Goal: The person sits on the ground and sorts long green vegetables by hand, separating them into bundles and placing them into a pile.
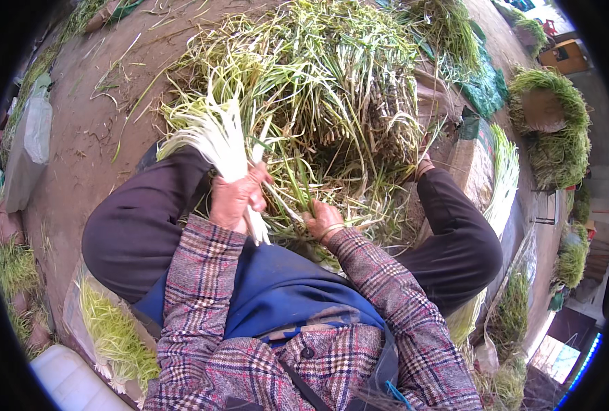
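Note:
My left hand (236,201) is closed around a bundle of long white stalks (221,141), probably chives or garlic shoots. Their pale leaf ends fan out up and to the left, while the cut-looking lower ends reach below the fist toward the blue apron (289,285). Between my knees, my right hand (326,222) pinches a few loose green leaves (300,180); its fingertips are partly hidden. Beyond both hands lies a large heap of green and yellowing stalks (325,77), with brownish root ends facing me on the right.
Pale yellow stalks (112,329) lie at my lower left by a white plastic container (76,383). White-green stalks (502,174) lie beside my right knee. Green netting (484,85) is at the far right of the heap. Other green bundles (559,151) stand farther right. A translucent bag (29,146) is at left.

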`<control>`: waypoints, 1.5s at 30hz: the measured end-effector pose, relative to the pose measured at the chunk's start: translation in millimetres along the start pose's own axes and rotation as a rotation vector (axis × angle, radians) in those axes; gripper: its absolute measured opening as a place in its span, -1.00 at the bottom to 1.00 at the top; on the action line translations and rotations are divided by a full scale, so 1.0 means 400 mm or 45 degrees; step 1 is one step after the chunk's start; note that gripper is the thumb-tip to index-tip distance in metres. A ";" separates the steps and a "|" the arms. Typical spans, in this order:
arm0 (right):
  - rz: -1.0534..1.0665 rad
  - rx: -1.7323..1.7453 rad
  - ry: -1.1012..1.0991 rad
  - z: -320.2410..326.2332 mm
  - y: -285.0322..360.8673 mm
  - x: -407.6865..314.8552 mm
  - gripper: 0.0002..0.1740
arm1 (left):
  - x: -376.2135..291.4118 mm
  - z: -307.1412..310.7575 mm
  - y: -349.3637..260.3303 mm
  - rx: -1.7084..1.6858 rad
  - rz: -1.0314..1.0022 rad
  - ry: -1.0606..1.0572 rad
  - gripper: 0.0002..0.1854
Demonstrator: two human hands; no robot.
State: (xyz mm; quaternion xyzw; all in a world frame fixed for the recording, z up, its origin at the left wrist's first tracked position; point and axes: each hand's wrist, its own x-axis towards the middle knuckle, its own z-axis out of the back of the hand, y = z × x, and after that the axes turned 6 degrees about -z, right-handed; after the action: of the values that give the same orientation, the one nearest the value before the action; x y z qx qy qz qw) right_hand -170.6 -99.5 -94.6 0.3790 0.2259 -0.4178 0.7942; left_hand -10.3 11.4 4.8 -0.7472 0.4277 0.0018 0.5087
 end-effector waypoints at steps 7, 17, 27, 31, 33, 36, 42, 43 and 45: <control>-0.124 -0.293 -0.169 -0.017 -0.082 0.032 -0.72 | -0.037 0.052 -0.157 -0.460 -0.243 -0.005 -0.90; -0.179 -0.371 -0.225 -0.034 -0.114 0.058 -0.71 | -0.108 0.136 -0.383 -0.980 -0.544 0.422 -0.79; 0.045 -0.119 -0.497 0.148 0.011 -0.046 -0.48 | 0.003 0.061 -0.123 -0.649 -0.144 -0.015 -0.82; 0.293 0.942 0.243 0.128 0.081 -0.106 -0.60 | 0.018 0.042 -0.081 -0.576 0.013 -0.077 -0.79; 0.141 1.075 0.820 0.106 0.090 -0.157 -0.63 | 0.021 0.044 -0.069 -0.573 0.013 -0.090 -0.78; 0.158 1.086 0.938 0.093 0.091 -0.187 -0.65 | 0.021 0.038 -0.041 -0.375 -0.035 -0.211 -0.68; 0.392 0.848 0.399 0.102 0.137 -0.132 -0.68 | -0.017 -0.001 0.037 0.084 0.010 -0.167 -0.56; 0.430 0.695 0.418 0.094 0.155 -0.120 -0.67 | -0.020 -0.003 0.043 0.211 0.069 -0.154 -0.60; 0.421 0.610 0.569 0.098 0.168 -0.091 -0.64 | -0.018 0.002 0.041 0.214 -0.095 -0.151 -0.76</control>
State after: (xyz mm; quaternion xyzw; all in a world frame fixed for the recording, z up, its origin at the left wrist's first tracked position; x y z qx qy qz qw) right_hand -132.7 -88.1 -18.4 0.6676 0.2253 -0.2318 0.6707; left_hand -25.1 14.6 -4.9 -0.7159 0.3674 -0.0089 0.5937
